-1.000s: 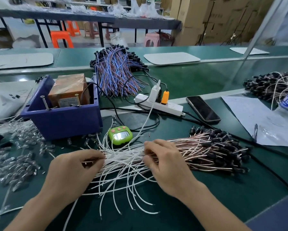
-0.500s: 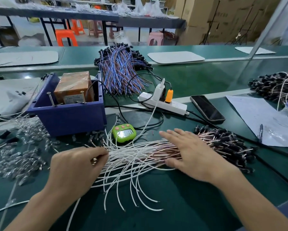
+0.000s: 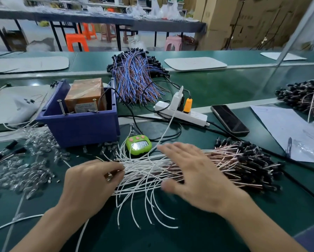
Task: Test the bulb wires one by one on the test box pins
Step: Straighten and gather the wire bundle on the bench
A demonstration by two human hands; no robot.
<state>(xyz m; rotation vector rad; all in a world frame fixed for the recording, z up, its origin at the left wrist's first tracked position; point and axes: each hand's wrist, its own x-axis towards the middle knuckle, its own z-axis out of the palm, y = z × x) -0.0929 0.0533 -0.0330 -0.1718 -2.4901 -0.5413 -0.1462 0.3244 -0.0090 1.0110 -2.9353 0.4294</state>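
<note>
The green tabletop (image 3: pixel 198 233) is matte and smooth. The wires (image 3: pixel 145 166) lie across it in a loose sheaf just in front of the person, with thin white leads fanning to the left and coppery twisted pairs running right into black sockets (image 3: pixel 252 160).

Behind them, near the left, stands the box (image 3: pixel 83 130), a blue plastic bin with an orange-wrapped block inside.

The right hand (image 3: pixel 194 171) lies flat on the sheaf with its fingers (image 3: pixel 170 150) spread and straight, gripping nothing. It is blurred. The left hand (image 3: pixel 90 180) pinches the white ends between curled fingertips. I can't tell whether it has one lead or several.

Two bare metal pins (image 3: pixel 61 107) stand upright at the box's front edge.

I'd judge these wires light, limp and springy, and quick to tangle. A lead is best taken near its stripped tip and drawn out lengthwise while the flat hand pins the rest down.
</note>
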